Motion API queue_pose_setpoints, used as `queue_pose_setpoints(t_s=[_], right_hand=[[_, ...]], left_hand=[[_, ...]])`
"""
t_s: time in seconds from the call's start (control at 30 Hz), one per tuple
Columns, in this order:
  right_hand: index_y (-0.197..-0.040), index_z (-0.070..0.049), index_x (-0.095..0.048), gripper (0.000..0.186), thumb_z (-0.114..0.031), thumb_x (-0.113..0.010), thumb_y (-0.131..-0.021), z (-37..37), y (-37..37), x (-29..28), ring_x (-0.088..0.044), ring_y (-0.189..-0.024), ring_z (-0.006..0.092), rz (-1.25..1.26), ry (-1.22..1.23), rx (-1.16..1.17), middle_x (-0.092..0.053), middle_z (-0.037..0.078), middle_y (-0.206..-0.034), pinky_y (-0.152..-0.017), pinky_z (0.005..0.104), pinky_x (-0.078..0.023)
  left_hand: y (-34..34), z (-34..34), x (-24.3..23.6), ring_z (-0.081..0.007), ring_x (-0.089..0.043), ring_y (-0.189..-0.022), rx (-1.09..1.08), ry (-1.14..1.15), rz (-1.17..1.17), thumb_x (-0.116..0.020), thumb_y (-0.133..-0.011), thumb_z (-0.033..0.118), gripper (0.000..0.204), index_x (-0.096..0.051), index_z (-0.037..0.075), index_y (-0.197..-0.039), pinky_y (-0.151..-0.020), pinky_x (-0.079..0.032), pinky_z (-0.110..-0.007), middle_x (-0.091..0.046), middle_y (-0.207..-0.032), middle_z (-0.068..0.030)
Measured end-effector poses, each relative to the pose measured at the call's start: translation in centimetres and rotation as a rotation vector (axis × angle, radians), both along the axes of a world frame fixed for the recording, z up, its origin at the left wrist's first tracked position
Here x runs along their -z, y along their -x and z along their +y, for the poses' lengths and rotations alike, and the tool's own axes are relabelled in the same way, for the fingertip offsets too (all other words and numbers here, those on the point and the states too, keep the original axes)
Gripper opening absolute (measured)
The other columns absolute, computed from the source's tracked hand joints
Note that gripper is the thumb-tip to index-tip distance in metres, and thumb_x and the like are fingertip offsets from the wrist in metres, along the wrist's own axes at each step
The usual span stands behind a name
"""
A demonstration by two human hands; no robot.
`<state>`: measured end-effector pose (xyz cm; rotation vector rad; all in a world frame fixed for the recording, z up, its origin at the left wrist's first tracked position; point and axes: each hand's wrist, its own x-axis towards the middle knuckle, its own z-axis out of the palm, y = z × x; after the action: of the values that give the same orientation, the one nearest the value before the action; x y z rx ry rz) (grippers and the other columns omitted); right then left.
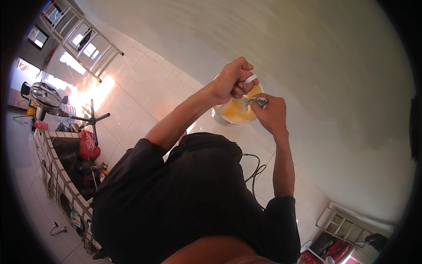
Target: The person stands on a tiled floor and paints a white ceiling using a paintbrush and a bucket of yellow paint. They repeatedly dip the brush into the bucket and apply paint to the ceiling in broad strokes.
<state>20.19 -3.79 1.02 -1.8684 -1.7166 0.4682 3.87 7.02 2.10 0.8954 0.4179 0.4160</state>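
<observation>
A pale bucket (216,115) with yellow paint (234,110) in it hangs or stands in front of me, close to the wall. My left hand (235,79) is closed in a fist over its far left side, around the white bucket handle (250,79). Over the bucket's right side, my right hand (271,113) pinches a paint-smeared paintbrush (257,102) by its handle. The brush's pale end points left, over the paint. Whether it touches the paint I cannot tell. My fists and forearms hide part of the rim.
A greenish-grey wall (325,66) rises ahead and to the right, above a tiled floor (132,103). At the left are a metal ladder (79,39), a pedestal fan (46,95), a red bag (89,145) and a tiled counter (66,187). A pale rack (343,226) lies lower right.
</observation>
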Motion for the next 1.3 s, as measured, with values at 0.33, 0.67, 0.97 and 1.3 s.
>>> queue_pose_setpoints(t_s=[0.33,0.67,0.97,1.3], right_hand=[[-0.064,-0.001,-0.065,0.019,-0.020,-0.064,-0.068,3.4,2.9,2.6,-0.063,-0.062,0.0357,-0.211,0.064,-0.012,-0.063,0.018,-0.064,-0.063,0.0438,-0.050],[-0.057,0.000,-0.061,0.009,-0.009,-0.060,-0.057,2.7,3.0,3.1,-0.060,-0.058,0.0373,-0.211,-0.005,-0.043,-0.059,0.019,-0.059,-0.056,0.0442,-0.047],[-0.055,-0.001,-0.060,0.008,-0.009,-0.062,-0.057,2.3,2.7,4.2,-0.058,-0.055,0.0370,-0.208,-0.027,-0.042,-0.058,0.019,-0.057,-0.054,0.0442,-0.046],[-0.084,-0.008,-0.069,0.018,-0.019,-0.068,-0.069,-0.2,1.6,4.5,-0.059,-0.064,0.0256,-0.387,-0.295,-0.090,-0.062,0.008,-0.067,-0.064,0.0362,-0.047]], left_hand=[[1.6,0.7,0.3,-0.0059,-0.019,-0.053,0.089,-0.005,-0.037,-0.037,-0.079,0.052,0.061,-0.056,-0.003,-0.096,-0.047,-0.017,-0.021,-0.031,-0.065,0.0046],[2.5,0.6,-0.6,-0.0081,-0.019,-0.055,0.109,0.032,0.042,-0.039,-0.076,0.054,0.066,-0.052,-0.005,-0.102,-0.052,-0.020,-0.023,-0.029,-0.066,0.0034],[2.3,0.5,-0.2,-0.0081,-0.021,-0.054,0.081,0.054,0.030,-0.041,-0.074,0.054,0.065,-0.052,-0.005,-0.101,-0.051,-0.019,-0.024,-0.031,-0.066,0.0029],[2.8,0.2,0.2,-0.0087,-0.022,-0.053,0.041,0.101,0.055,-0.039,-0.076,0.050,0.061,-0.052,-0.005,-0.099,-0.050,-0.020,-0.024,-0.031,-0.064,0.0023]])
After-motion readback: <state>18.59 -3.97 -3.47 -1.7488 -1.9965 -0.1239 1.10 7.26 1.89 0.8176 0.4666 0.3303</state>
